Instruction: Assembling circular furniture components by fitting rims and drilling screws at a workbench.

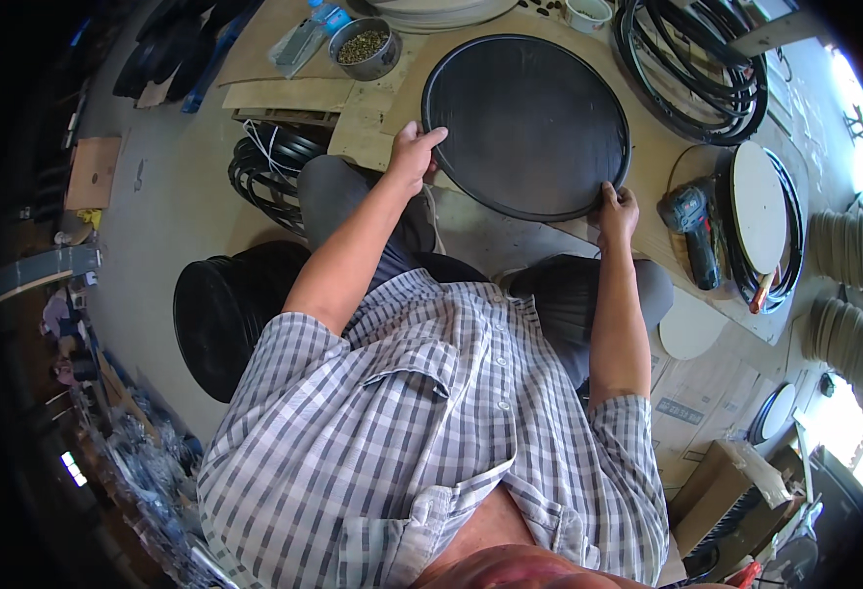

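Note:
A large round black disc (529, 123) with a raised black rim lies before me, its far part over the wooden worktable (372, 118) and its near edge toward my lap. On its left edge, my left hand (416, 155) grips the rim, thumb on top and fingers mostly hidden beneath. My right hand (616, 211) pinches the near right part of the same rim, thumb on the edge. To the right of that hand lies a cordless drill (691, 234), beside a pale round board (758, 208) leaning on black tubing.
Coils of black edging (691, 69) lie at the back right. A metal bowl (365, 49) of small brass-coloured pieces stands at the back left, near a white tub (586, 14). Black discs (240, 314) are stacked on the floor to my left; pale discs (848, 255) are stacked far right.

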